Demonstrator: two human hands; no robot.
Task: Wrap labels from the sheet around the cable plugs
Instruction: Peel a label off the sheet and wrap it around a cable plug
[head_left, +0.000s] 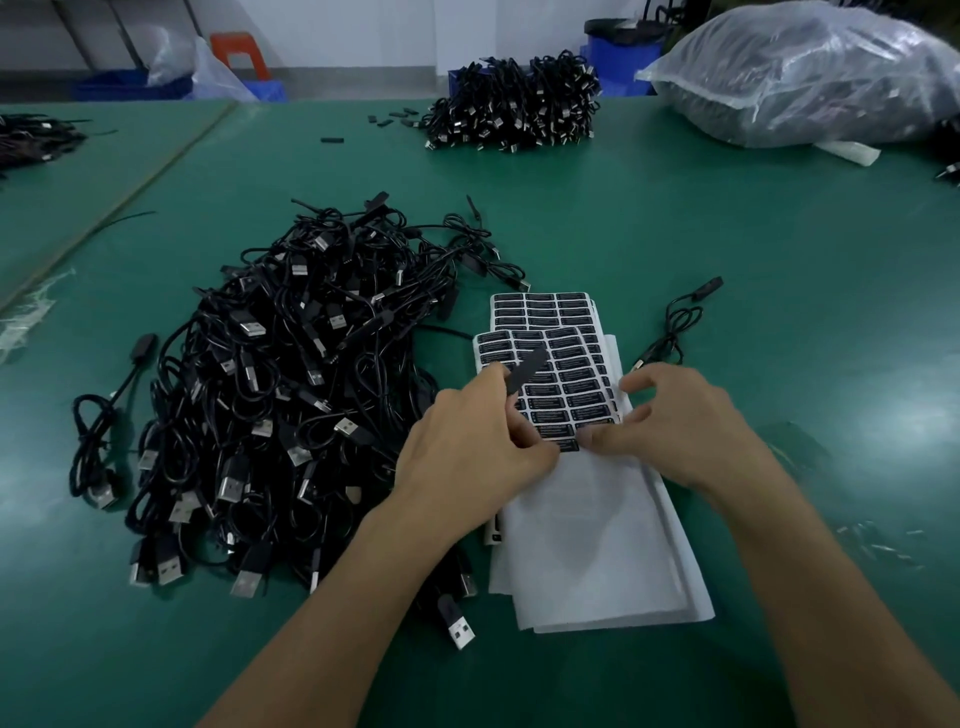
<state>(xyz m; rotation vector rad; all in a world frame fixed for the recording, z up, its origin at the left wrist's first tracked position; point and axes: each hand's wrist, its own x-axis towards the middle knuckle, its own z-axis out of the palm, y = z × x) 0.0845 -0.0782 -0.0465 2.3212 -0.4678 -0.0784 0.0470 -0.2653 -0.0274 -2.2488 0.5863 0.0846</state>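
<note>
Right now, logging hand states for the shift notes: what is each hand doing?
Left hand: grips a black cable plug.
Right hand: thumb on the label sheet; whether it pinches a label cannot be told.
</note>
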